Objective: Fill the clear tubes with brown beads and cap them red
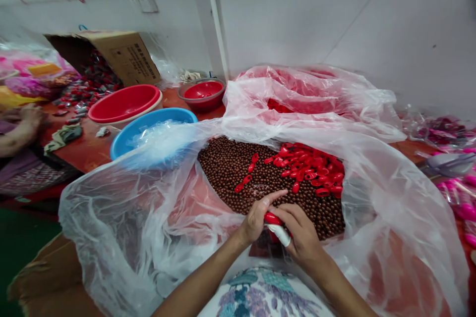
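In front of me my right hand (303, 230) pinches a small glossy red plastic piece (273, 218). A white shape along its underside looks like a covering on my right thumb, though I cannot be sure. My left hand (256, 218) meets the same piece from the left, its index finger stretched out over it; its other fingers are partly hidden. Beyond both hands, many small brown balls (226, 173) fill an open clear plastic bag (126, 218). A heap of red plastic pieces (312, 166) lies on the balls, with a few loose ones to the left.
A blue basin (119, 141) with clear plastic inside stands left, near red basins (124, 101) (204, 90). Behind is another bag (316, 91) with red contents. A tipped carton (126, 57) spills small packed items. Another person's arm (22, 131) is at far left; pink items (466, 208) lie right.
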{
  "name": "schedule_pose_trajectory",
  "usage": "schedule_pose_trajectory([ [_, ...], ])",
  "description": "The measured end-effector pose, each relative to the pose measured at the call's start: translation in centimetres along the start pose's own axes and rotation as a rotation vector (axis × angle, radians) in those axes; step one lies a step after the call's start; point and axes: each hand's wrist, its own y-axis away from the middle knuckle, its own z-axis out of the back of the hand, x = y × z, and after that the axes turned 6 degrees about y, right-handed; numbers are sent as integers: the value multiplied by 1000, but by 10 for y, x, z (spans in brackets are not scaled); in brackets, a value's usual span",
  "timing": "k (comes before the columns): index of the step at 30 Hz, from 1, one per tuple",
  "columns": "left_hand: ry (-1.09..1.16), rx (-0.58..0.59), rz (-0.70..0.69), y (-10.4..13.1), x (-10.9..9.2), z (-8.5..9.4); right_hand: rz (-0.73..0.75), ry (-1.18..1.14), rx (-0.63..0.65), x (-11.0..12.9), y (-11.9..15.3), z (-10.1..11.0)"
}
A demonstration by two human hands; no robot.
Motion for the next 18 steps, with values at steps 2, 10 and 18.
schedule_pose_trajectory([
  [2, 13, 3, 34, 1, -1, -1, -16, -19, -33, 2, 5, -5],
  [10, 77, -4, 148, 3, 5, -2, -35, -67, -86, 0, 13, -10],
  [18, 98, -82, 98, 4, 0, -6, -149, -183, -48, 6, 5, -4],
])
